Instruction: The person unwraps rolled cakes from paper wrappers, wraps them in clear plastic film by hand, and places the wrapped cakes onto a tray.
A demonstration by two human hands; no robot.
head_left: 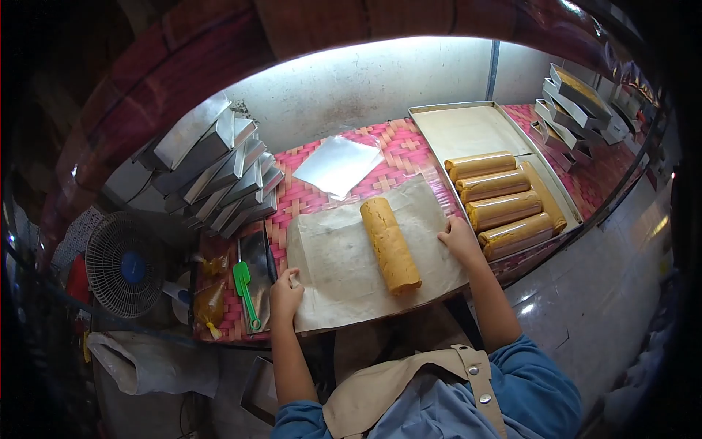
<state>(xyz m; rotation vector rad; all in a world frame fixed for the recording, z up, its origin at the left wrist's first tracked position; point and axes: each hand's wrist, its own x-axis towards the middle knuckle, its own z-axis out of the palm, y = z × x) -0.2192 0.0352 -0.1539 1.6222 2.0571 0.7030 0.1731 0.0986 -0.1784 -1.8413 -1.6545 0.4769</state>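
A golden-brown rolled cake (390, 249) lies lengthwise, slightly tilted, on a sheet of baking paper (333, 252) spread over the table. My left hand (287, 294) is closed on the paper's left edge, thumb on top. On the opposite side, my right hand (461, 241) pinches the paper's right edge. Neither hand touches the cake. To the right, several rolls in clear wrap (504, 212) rest in a paper-lined metal tray (457, 122).
Behind the paper is a stack of clear plastic sheets (338, 165). At left are a green spatula (246, 293), a knife (270, 252), tied bags of yellow-brown filling (210, 304), stacked metal tins (230, 172) and a fan (126, 265). More tins (574, 106) stand at far right.
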